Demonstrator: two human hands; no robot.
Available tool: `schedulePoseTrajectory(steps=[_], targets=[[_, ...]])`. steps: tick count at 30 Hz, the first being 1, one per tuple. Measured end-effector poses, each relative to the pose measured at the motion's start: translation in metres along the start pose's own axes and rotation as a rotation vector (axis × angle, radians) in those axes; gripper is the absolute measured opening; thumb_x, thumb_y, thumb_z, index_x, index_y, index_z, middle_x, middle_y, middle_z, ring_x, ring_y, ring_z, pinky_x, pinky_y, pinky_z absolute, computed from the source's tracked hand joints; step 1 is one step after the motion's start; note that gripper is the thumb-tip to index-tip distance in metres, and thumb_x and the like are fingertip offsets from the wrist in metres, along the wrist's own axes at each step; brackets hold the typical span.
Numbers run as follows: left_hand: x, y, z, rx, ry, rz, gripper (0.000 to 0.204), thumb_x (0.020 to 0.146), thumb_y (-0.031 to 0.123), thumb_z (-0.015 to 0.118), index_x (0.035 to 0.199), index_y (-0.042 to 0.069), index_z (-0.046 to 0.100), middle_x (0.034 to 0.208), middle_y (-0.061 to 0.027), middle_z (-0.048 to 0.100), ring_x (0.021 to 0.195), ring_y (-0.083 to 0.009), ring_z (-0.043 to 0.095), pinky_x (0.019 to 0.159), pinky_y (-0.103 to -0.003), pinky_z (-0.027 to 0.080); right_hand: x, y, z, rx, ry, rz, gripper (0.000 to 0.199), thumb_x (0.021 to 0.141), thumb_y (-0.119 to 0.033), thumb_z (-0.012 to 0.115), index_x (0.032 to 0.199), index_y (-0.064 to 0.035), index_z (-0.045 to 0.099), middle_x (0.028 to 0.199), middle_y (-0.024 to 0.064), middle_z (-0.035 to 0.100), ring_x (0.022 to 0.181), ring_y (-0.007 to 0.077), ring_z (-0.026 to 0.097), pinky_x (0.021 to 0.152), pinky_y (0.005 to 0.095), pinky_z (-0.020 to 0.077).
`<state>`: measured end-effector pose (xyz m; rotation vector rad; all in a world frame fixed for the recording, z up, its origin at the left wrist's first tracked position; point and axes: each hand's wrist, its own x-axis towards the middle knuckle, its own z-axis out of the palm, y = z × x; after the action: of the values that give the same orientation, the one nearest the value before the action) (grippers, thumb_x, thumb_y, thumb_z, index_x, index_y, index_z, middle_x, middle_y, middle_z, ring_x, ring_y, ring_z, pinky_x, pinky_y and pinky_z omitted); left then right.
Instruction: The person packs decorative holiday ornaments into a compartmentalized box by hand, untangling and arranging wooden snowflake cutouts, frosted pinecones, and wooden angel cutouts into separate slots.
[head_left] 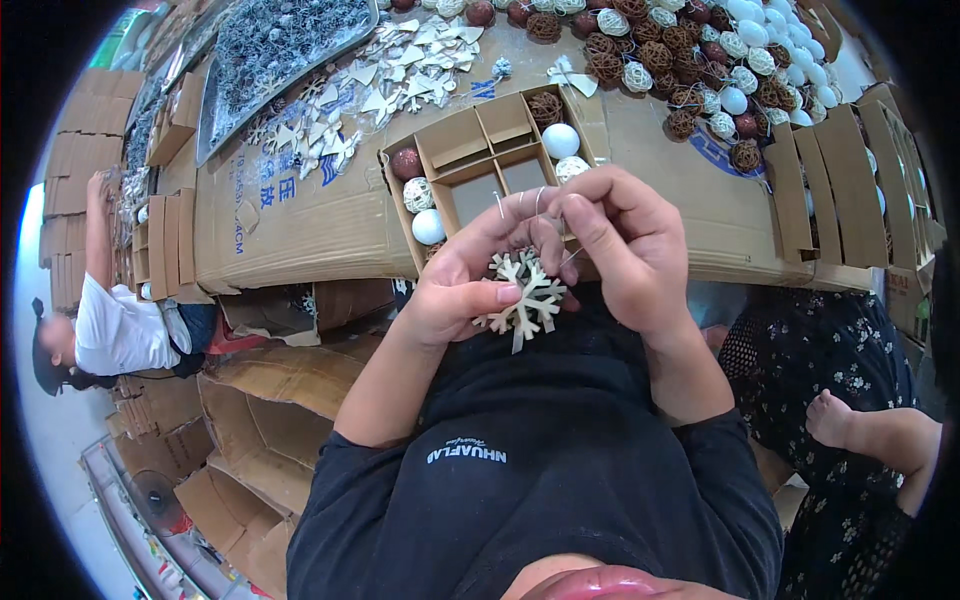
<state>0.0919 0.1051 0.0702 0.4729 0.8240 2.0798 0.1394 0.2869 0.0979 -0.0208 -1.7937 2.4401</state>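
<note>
Between the thumb and fingers of my left hand are pale wooden snowflake ornaments, apparently stacked, held over the table's near edge. Thin white string runs up from them to my right hand, whose thumb and forefinger are pinched together on it. Just beyond both hands sits a divided cardboard box. Its side compartments hold balls: a dark red glittery ball, a white woven ball, smooth white balls and a brown twig ball. Some middle compartments show no balls, and my hands hide the near right part.
Loose wooden cutouts lie spread beside a metal tray of frosted pinecones. Brown, white and red balls cover the far right. Upright divided boxes stand right. One person is at left, another person's hand at right.
</note>
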Motion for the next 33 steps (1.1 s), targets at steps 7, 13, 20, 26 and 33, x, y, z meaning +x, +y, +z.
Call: schedulePoseTrajectory(steps=[7, 13, 20, 26, 33], targets=[[0.003, 0.002, 0.002, -0.062, 0.039, 0.012, 0.06, 0.096, 0.023, 0.059, 0.146, -0.002, 0.037, 0.102, -0.0095, 0.054, 0.097, -0.0268, 0.062, 0.087, -0.04, 0.053, 0.005, 0.006, 0.011, -0.084, 0.034, -0.133, 0.01, 0.1, -0.003, 0.061, 0.101, 0.0038, 0.069, 0.072, 0.0063, 0.069, 0.053, 0.0066, 0.061, 0.045, 0.021, 0.0464], [-0.002, 0.001, -0.008, 0.023, -0.034, -0.009, 0.033, 0.095, 0.014, 0.059, 0.123, -0.004, 0.06, 0.107, -0.0123, 0.064, 0.095, -0.0215, 0.061, 0.087, -0.033, 0.049, 0.008, 0.009, 0.006, -0.143, 0.012, -0.165, 0.01, 0.099, -0.001, 0.062, 0.101, 0.0054, 0.069, 0.071, 0.0056, 0.067, 0.054, 0.0082, 0.063, 0.046, 0.0225, 0.0494], [-0.001, 0.004, 0.008, -0.082, -0.186, 0.023, 0.081, 0.087, 0.003, 0.058, 0.159, -0.006, 0.022, 0.082, -0.0098, 0.062, 0.1, -0.0304, 0.067, 0.097, -0.046, 0.055, 0.008, 0.013, -0.003, -0.035, -0.091, 0.136, 0.016, 0.102, -0.007, 0.057, 0.101, 0.0028, 0.069, 0.081, 0.0062, 0.069, 0.055, 0.0083, 0.062, 0.05, 0.022, 0.0508], [0.002, 0.006, 0.015, -0.01, -0.063, 0.015, 0.099, 0.076, 0.004, 0.065, 0.16, -0.008, 0.014, 0.086, -0.0162, 0.064, 0.074, -0.0215, 0.058, 0.065, -0.03, 0.048, 0.005, 0.0, -0.011, 0.316, -0.373, 0.317, 0.022, 0.106, -0.009, 0.047, 0.112, 0.0085, 0.059, 0.074, 0.0124, 0.068, 0.072, 0.0204, 0.071, 0.07, 0.0308, 0.0588], [-0.009, 0.015, 0.01, 0.088, -0.274, -0.031, 0.07, 0.099, 0.032, 0.056, 0.15, -0.012, 0.038, 0.099, -0.0165, 0.069, 0.073, -0.0129, 0.052, 0.067, -0.025, 0.041, 0.013, 0.005, -0.019, -0.016, -0.568, -0.086, 0.024, 0.09, -0.011, 0.066, 0.109, 0.0043, 0.068, 0.108, 0.0116, 0.065, 0.096, 0.0203, 0.065, 0.084, 0.0304, 0.0524]])
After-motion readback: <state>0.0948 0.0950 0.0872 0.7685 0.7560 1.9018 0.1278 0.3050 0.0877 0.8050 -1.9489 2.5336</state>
